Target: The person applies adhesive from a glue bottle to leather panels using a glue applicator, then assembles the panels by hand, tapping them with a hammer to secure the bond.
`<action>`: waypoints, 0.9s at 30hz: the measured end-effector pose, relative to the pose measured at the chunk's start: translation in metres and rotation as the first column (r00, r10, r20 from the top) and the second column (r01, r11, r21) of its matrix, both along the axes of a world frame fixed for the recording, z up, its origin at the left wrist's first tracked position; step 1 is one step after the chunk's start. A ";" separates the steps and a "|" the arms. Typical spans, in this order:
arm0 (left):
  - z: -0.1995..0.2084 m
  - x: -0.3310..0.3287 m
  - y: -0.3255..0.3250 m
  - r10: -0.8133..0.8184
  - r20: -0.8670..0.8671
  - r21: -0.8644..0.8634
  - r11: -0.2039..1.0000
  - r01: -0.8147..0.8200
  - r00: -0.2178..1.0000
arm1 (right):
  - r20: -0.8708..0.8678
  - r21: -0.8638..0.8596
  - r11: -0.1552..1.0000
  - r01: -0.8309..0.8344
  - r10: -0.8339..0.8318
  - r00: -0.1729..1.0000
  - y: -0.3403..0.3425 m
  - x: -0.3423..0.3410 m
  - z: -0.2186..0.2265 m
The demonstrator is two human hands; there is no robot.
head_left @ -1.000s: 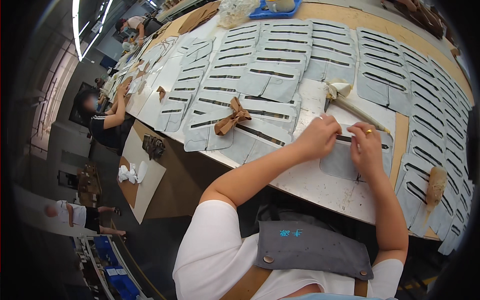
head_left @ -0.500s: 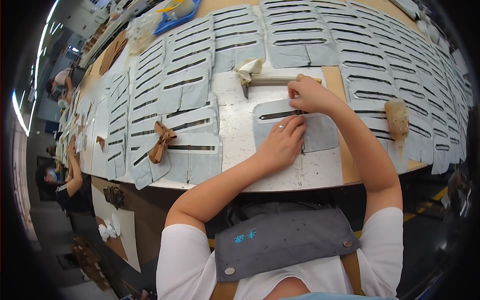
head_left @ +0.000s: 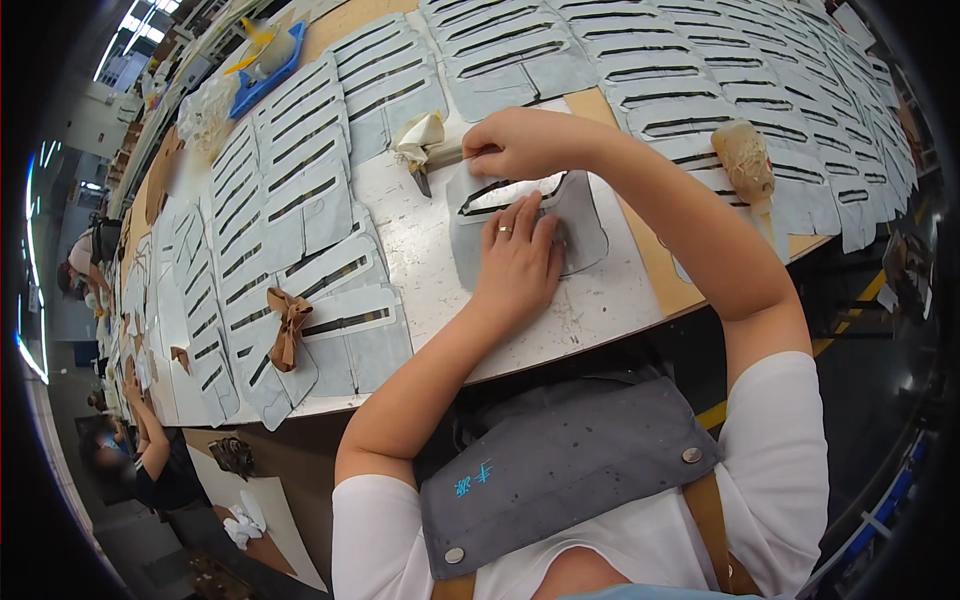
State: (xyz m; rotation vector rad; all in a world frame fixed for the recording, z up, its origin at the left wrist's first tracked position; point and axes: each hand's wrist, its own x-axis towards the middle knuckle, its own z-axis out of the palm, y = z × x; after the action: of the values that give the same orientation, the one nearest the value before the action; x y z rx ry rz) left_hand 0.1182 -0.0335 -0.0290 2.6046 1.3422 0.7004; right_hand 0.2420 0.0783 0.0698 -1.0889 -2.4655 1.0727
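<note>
A grey panel with a long dark-edged slot lies in front of me on the white work board. My left hand rests on its near part, palm down with fingers stretched out, fingertips at the slot's near edge. My right hand is closed in a pinch at the panel's far edge, which is raised. White shows through the widened slot. Beyond the left hand lies a hammer-like tool with a cloth-wrapped head; my right hand hides part of its handle.
Overlapping rows of similar slotted grey panels cover the table on both sides and behind. A brown strip tied in a bow lies on the left stack. A bag-like beige container sits at the right. A blue tray stands far left.
My right hand has moved left along the panel's far edge and lifted it, so the slot gapes wider. The left hand stays flat on the panel. The view has turned.
</note>
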 end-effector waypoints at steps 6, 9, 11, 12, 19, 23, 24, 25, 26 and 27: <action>0.015 0.001 0.007 0.035 -0.085 -0.099 0.994 -0.044 0.996 | 0.027 0.650 0.744 0.157 -0.229 0.973 -0.016 0.033 -0.048; 0.030 -0.001 0.017 0.015 -0.085 -0.245 0.969 -0.036 0.996 | -0.027 0.490 0.828 0.273 -0.299 0.954 -0.051 0.066 -0.055; 0.036 -0.004 0.026 0.016 -0.091 -0.310 0.950 -0.043 0.996 | -0.023 0.433 0.849 0.303 -0.326 0.945 -0.066 0.078 -0.065; 0.038 -0.006 0.031 0.023 -0.105 -0.387 0.920 -0.062 0.994 | -0.075 0.381 0.858 0.344 -0.342 0.937 -0.072 0.081 -0.073; 0.055 0.004 0.037 -0.008 -0.356 -0.311 0.944 -0.110 0.935 | -0.194 0.433 0.807 0.401 -0.351 0.916 -0.081 0.082 -0.090; 0.042 0.013 0.039 0.007 -0.313 -0.086 0.996 -0.035 0.950 | -0.222 0.434 0.807 0.401 -0.335 0.915 -0.077 0.084 -0.095; 0.041 0.014 0.038 0.002 -0.307 -0.059 0.998 -0.021 0.952 | -0.236 0.415 0.819 0.396 -0.324 0.916 -0.077 0.084 -0.096; 0.040 0.015 0.038 -0.002 -0.294 -0.048 0.999 -0.012 0.956 | -0.227 0.429 0.811 0.397 -0.329 0.917 -0.076 0.084 -0.095; 0.039 0.017 0.038 -0.017 -0.322 -0.030 1.000 0.008 0.947 | -0.210 0.438 0.820 0.368 -0.305 0.929 -0.075 0.085 -0.094; 0.037 0.017 0.038 -0.031 -0.352 -0.014 1.000 0.027 0.936 | -0.194 0.444 0.829 0.339 -0.281 0.940 -0.075 0.083 -0.093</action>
State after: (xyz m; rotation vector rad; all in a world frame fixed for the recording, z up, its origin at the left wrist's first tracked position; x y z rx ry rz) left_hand 0.1350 0.0042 0.0082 2.8325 1.3814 0.2239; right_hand 0.3248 0.0034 -0.0227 -1.1629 -2.1776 0.3915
